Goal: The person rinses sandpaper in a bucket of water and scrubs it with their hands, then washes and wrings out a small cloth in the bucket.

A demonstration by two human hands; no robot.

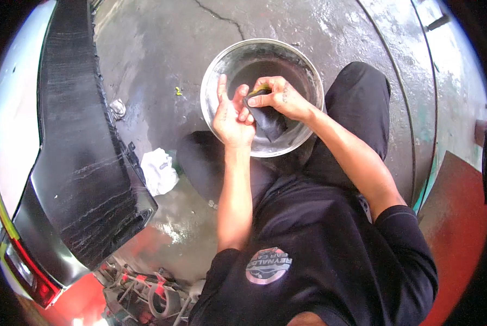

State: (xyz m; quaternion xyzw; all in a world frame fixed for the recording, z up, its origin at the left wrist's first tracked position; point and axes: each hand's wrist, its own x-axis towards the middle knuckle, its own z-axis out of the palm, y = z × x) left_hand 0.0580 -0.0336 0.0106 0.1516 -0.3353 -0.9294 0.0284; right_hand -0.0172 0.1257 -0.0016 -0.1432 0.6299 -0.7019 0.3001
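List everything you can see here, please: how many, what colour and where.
Basin: 1, grey metal, upper centre
Dark sheet: 1, blackish, over the basin
Unclear item: 1, yellow, at the sheet's upper end
Floor: 1, grey, underneath
Crumpled pieces: 2, white, floor left
Scrap: 1, yellow-green, left of basin
Panel: 1, black, far left
Jumbled parts: uncountable, mostly grey, lower left
Cord-like lines: 2, dark, right
Shirt: 1, black, bottom
Trousers: 1, black, around basin
Left hand: 1, bare, beside sheet
Right hand: 1, bare, pinching sheet
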